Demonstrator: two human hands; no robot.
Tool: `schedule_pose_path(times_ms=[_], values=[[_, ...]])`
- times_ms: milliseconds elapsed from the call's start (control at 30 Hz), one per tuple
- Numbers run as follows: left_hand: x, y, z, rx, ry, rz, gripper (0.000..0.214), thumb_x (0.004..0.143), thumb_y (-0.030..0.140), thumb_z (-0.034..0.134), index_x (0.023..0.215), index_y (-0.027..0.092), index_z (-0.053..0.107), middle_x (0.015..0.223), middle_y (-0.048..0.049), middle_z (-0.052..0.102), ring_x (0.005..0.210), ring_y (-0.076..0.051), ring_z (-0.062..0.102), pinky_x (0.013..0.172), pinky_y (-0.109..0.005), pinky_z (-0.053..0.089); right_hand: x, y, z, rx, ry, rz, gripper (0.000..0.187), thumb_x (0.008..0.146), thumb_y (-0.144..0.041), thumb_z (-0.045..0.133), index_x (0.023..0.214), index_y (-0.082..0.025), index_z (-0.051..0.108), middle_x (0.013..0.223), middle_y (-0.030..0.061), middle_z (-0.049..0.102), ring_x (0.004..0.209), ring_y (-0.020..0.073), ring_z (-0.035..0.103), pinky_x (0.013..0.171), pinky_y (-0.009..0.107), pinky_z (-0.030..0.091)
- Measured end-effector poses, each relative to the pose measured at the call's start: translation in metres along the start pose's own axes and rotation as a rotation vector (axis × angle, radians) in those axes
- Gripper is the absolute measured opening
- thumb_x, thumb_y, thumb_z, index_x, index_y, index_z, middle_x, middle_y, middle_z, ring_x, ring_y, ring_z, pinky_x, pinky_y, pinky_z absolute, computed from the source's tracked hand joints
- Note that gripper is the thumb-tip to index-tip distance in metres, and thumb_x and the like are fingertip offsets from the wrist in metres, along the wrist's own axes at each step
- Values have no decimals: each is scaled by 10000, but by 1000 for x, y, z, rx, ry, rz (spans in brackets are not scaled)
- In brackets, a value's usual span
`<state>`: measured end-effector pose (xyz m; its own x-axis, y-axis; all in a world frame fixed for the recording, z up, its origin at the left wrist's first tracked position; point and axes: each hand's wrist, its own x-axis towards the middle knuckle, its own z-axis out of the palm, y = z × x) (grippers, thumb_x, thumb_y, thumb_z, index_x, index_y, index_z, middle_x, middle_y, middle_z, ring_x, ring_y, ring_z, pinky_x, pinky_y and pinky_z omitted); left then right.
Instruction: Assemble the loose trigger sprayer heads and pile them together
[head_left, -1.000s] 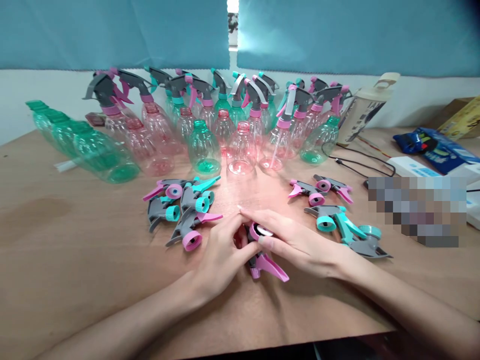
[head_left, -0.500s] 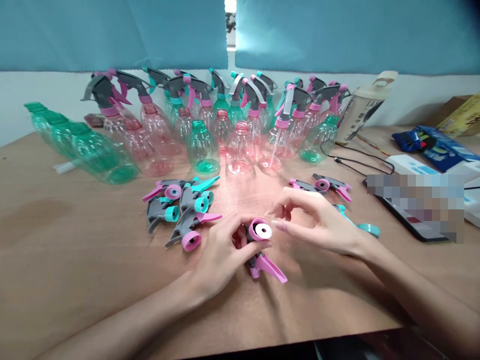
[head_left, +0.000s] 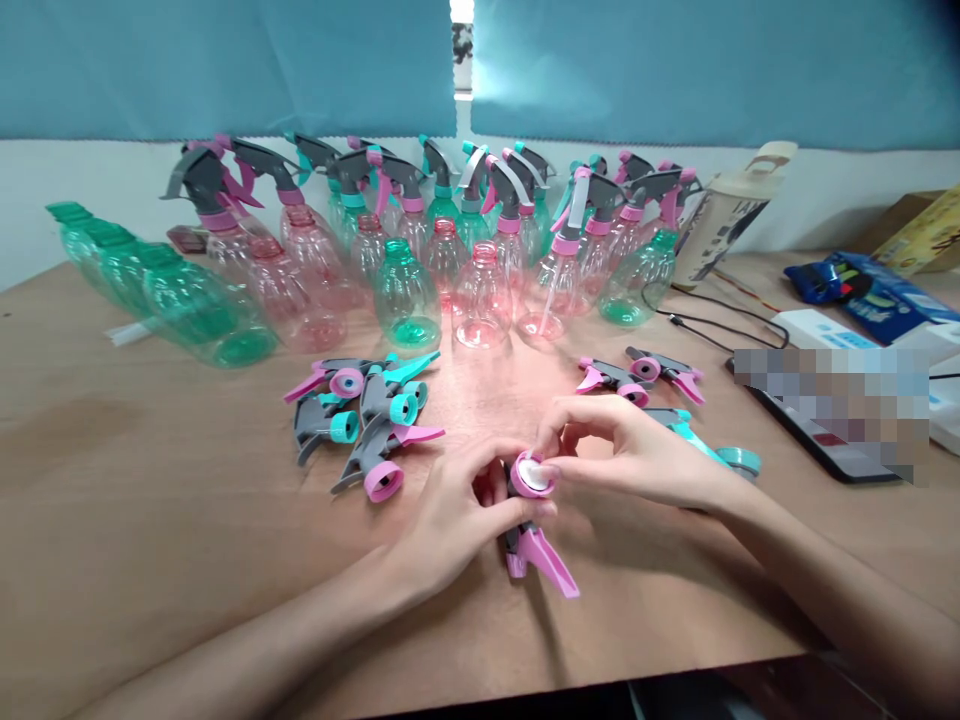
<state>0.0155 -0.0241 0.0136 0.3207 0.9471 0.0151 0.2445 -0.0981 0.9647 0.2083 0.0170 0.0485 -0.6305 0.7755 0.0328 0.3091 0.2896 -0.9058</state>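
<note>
My left hand (head_left: 472, 500) is closed around a grey-and-pink trigger spray head (head_left: 544, 560), held low over the table with its pink collar facing up toward me. A round white washer (head_left: 531, 474) sits inside that collar. The thumb and fingertips of my right hand (head_left: 622, 450) come together at the collar's rim and touch the washer; fingers partly cover it. Left of my hands lies a pile of loose spray heads (head_left: 375, 420) in grey, pink and teal. More loose spray heads (head_left: 645, 372) rest beyond my right hand, with a teal one (head_left: 739, 461) partly behind my wrist.
Rows of green and pink clear bottles (head_left: 480, 300) stand along the back, many topped with spray heads. A cream tumbler (head_left: 724, 215), a black cable (head_left: 720, 325), a blue packet (head_left: 885, 295) and a blurred phone-like device (head_left: 832, 430) are at the right. The table's front edge is near me.
My right fingertips have moved left and down onto the washer, which now lies deeper and flatter in the collar. The held spray head has shifted slightly right and toward me.
</note>
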Motion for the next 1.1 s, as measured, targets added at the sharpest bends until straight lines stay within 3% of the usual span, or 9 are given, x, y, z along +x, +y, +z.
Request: schedule_pose_path(times_ms=[133,300,633,833,1100], values=[[0,-1,-2,80,11,76,260,726,152,760,967,200,676,763,50,625,621,-99,506,582,-216,378,-3,0,-6,-52,45,-101,111,817,-282,681,797,-181,639,803,13,673,744,144,618,654,272,502],[-1,-4,-5,210,4,153,236,746,141,752,954,203,660,799,40,629,658,-109,531,602,-213,392,-5,-1,-8,-142,-24,-152,52,824,-206,653,868,-189,629,829,6,670,729,128,602,640,254,504],[-2,-7,-6,359,9,336,288,789,178,723,1063,190,635,961,-31,661,808,-161,614,716,-250,465,-12,-5,-3,-375,15,-262,206,822,-188,647,1005,-211,556,876,-6,674,723,113,597,636,228,464],[-3,-6,-7,388,46,310,301,810,234,711,1102,206,646,884,-16,652,738,-148,587,674,-243,460,-16,-3,1,-487,157,-238,270,816,-218,662,987,-226,453,856,-7,685,706,125,622,601,229,442],[-3,-4,-7,362,47,304,300,814,263,708,1104,203,661,815,-4,628,641,-123,534,589,-223,426,-14,0,3,-470,177,-266,142,833,-178,627,857,-218,493,777,-26,658,580,85,588,508,195,392]])
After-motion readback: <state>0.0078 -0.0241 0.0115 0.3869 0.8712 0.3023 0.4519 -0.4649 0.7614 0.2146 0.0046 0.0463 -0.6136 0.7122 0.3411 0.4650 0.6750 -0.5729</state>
